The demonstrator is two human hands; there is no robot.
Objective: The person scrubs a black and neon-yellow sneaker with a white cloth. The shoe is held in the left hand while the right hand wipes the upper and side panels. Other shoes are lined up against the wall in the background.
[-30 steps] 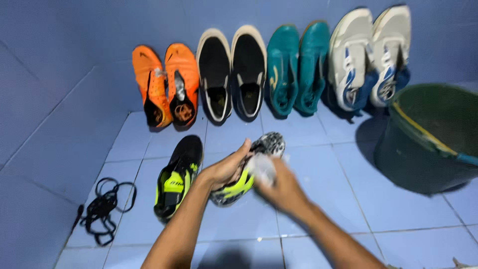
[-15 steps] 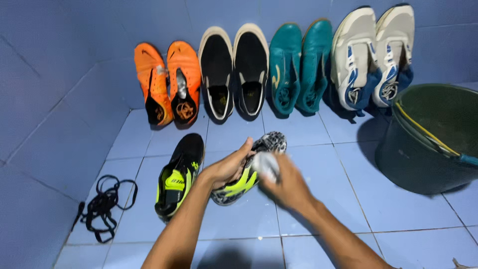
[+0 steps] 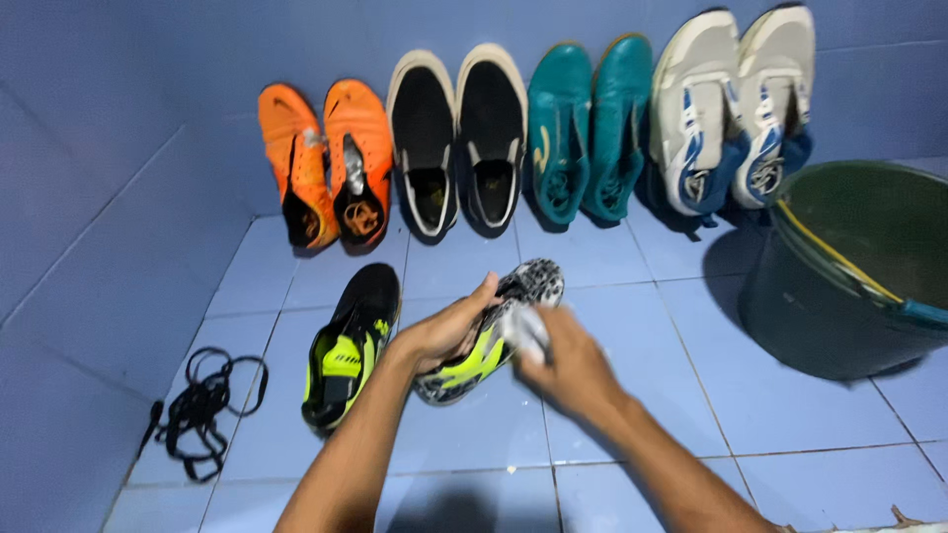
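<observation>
Your left hand (image 3: 444, 336) grips the black/yellow cleat (image 3: 489, 336) at midfoot, sole up—light, stiff, likely slick; right hand (image 3: 568, 365), closed on white cloth (image 3: 523, 326), at 3 o'clock.

No packages, signs or screens show; any labels on the shoes are perhaps too blurred to tell.

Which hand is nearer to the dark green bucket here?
Right. The right hand is at the held black-and-yellow shoe, on the side facing the dark green bucket but apart from it. The left hand grips the shoe farther away.
</observation>
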